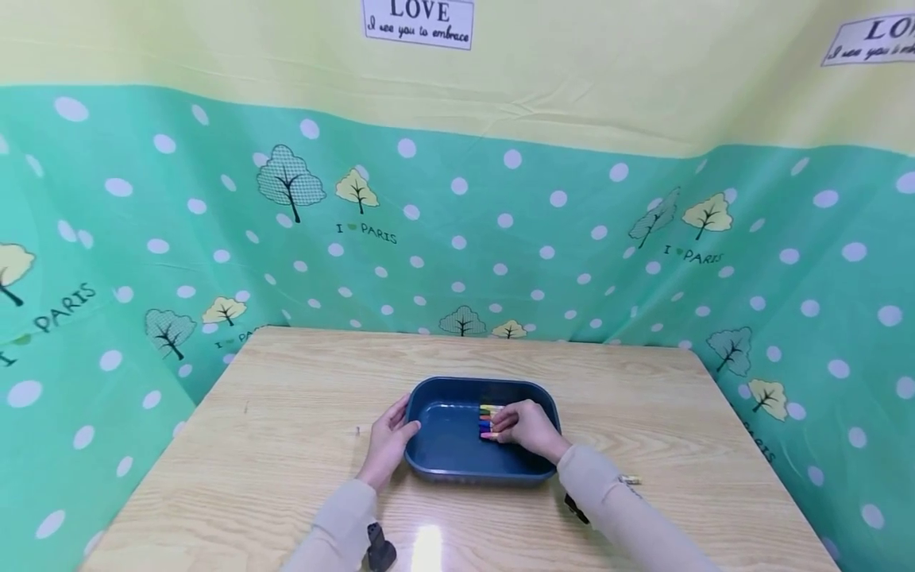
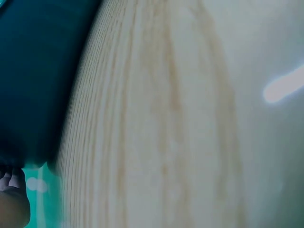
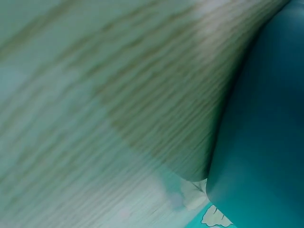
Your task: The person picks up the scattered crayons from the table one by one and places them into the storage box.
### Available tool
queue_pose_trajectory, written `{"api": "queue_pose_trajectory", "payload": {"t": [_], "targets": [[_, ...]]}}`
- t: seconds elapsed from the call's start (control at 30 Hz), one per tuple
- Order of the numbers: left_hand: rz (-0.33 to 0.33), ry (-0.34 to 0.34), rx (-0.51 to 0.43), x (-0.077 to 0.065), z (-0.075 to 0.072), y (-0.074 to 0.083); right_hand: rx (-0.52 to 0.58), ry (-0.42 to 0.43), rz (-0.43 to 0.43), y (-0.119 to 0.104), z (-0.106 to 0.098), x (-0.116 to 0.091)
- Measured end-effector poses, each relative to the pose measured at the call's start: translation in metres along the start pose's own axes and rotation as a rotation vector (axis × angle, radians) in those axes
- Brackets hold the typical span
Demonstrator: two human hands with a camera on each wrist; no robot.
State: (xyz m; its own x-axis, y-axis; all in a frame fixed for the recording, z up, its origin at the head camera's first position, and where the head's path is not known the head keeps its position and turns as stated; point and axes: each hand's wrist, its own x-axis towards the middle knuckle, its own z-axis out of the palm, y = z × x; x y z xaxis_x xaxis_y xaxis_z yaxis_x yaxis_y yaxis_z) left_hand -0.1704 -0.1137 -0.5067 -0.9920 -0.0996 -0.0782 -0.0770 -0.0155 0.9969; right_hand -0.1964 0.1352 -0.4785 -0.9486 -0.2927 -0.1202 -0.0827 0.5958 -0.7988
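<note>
A dark blue rectangular tray [image 1: 457,474] with rounded corners stands on the wooden table. My left hand [image 1: 389,439] grips its left side, thumb over the rim and fingers along the outer wall. Inside, at the tray's right half, several coloured crayons [image 1: 485,426] lie side by side in a row. My right hand [image 1: 527,427] reaches over the right wall, its fingers curled on the crayons and covering their right ends. In the left wrist view only part of my left hand [image 2: 13,199] shows, beside the tray wall. The right wrist view shows the tray's outer wall [image 3: 266,142], not the fingers.
A yellowish crayon-like piece [image 1: 631,480] lies on the table [image 1: 300,477] beside the right sleeve. A tiny light piece [image 1: 357,430] lies left of the tray. Behind the table hangs a green and yellow patterned cloth [image 1: 457,214].
</note>
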Motion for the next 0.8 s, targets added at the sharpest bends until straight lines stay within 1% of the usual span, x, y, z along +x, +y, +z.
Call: {"api": "queue_pose_trajectory", "payload": {"t": [0.07,0.27,0.33,0.5,0.6,0.67,0.8], "targets": [[-0.002,0.001,0.002,0.0003,0.0000,-0.0016,0.020,0.001,0.001,0.0006,-0.0001,-0.0005],[-0.007,0.008,0.001,0.0014,-0.0005,-0.0029,0.027,0.038,-0.049,-0.0002,-0.0005,-0.0006],[-0.002,0.003,0.005,0.0012,-0.0005,-0.0017,0.045,0.055,-0.054,-0.0004,-0.0007,0.0002],[0.006,-0.007,0.006,-0.0004,-0.0002,0.0033,0.077,0.077,-0.031,-0.0007,-0.0011,0.0021],[0.005,-0.013,0.000,-0.0013,0.0002,0.0042,0.073,0.085,-0.017,-0.0007,-0.0009,0.0020],[0.000,-0.012,0.000,-0.0011,0.0005,0.0036,0.081,0.087,-0.006,-0.0007,-0.0008,0.0013],[-0.008,-0.005,0.002,-0.0001,0.0009,0.0006,0.087,0.086,-0.017,-0.0019,-0.0019,-0.0023]]}}
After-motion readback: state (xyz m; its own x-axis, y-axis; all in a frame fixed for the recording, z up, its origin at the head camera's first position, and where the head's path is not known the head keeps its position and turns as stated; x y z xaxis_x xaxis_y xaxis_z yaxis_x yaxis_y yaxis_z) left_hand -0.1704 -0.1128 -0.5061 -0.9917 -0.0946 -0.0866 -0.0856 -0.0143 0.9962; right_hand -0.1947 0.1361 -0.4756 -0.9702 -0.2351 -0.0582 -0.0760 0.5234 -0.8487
